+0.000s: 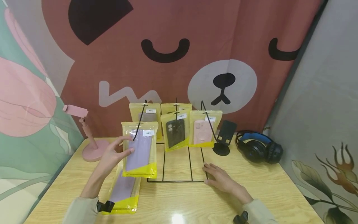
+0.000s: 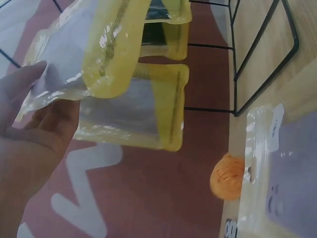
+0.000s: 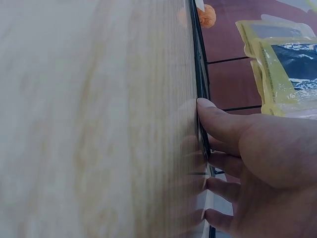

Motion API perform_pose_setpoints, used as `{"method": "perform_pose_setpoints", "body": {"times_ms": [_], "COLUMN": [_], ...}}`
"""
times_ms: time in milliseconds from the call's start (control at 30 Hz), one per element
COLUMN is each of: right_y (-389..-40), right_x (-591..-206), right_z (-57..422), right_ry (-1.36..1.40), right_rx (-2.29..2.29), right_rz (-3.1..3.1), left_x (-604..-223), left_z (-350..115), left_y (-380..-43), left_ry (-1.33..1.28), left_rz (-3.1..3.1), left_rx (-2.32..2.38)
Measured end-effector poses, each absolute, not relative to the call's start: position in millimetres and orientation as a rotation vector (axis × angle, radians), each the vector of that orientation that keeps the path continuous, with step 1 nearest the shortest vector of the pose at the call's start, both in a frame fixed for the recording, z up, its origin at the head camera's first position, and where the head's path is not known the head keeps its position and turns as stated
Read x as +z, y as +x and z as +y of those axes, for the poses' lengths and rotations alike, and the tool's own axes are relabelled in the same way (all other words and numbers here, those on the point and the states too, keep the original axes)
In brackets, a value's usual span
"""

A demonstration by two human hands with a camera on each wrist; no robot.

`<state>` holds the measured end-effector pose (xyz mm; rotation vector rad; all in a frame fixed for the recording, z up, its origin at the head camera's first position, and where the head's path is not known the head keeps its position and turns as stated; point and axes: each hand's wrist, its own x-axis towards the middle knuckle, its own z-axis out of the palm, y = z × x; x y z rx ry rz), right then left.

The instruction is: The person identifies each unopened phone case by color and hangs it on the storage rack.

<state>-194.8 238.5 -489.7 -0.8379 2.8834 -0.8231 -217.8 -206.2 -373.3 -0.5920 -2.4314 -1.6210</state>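
Observation:
My left hand (image 1: 112, 157) pinches the left edge of a clear-and-yellow bag with a purple phone case (image 1: 139, 155). The bag hangs at the front end of the left hook of a black wire rack (image 1: 176, 181). In the left wrist view the thumb lies on one face of the bag and fingers are behind it. My right hand (image 1: 222, 180) rests at the right front corner of the rack's base, thumb and fingertips touching the wire and tabletop. Also on the rack hang a bagged black phone case (image 1: 175, 133), a bagged pink one (image 1: 202, 132), and further bags behind.
Another bagged purple case (image 1: 123, 189) lies on the table below my left hand. A pink phone stand (image 1: 95, 149) is at left. A black phone stand (image 1: 222, 149) and headphones (image 1: 257, 151) are at right. An orange ball (image 2: 227, 178) shows behind the lying bag.

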Motion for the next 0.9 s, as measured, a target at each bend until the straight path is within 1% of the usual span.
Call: {"method": "perform_pose_setpoints", "body": {"times_ms": [167, 367, 500, 733, 900], "right_y": [-195, -196, -196, -196, -197], "right_x": [-491, -492, -491, -490, -491], "right_z": [237, 236, 237, 238, 239], "right_ry": [-0.833, -0.805, -0.798, -0.814, -0.794], "right_rx": [-0.83, -0.83, -0.829, -0.835, -0.838], "right_rz": [2.88, 2.863, 2.859, 2.854, 2.855], "left_x": [-377, -371, -380, -384, -385], "left_z": [-200, -192, -192, -191, -197], "left_y": [-242, -263, -280, -286, -281], "left_ry": [-0.511, -0.541, -0.539, -0.583, -0.547], "left_rz": [-2.401, -2.317, -2.289, -2.252, -2.276], "left_rx": [-1.697, -1.752, -1.762, -1.827, -1.814]}}
